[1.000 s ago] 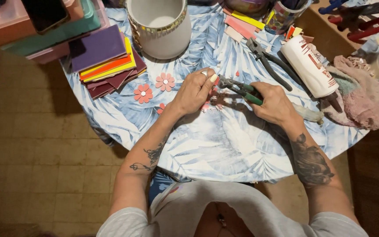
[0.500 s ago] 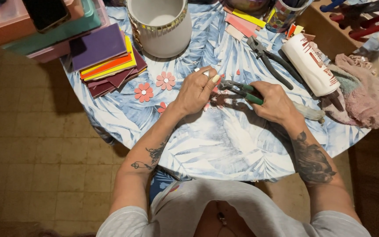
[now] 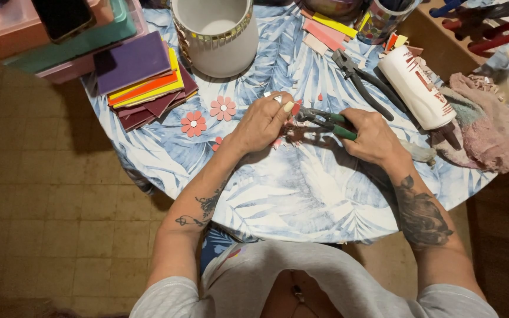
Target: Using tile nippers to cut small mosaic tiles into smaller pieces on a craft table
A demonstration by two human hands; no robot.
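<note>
Green-handled nippers [image 3: 325,121] (right hand [image 3: 372,138]) bite 1 red tile [image 3: 296,108].

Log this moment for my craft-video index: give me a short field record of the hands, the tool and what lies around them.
left hand: pinches a small red piece at the nippers' tip
right hand: grips green-handled nippers
table: round, blue leaf-print cloth
near left: pink flowers, tile stack
behind: white pot
near right: black pliers, white bottle, pink rag
</note>
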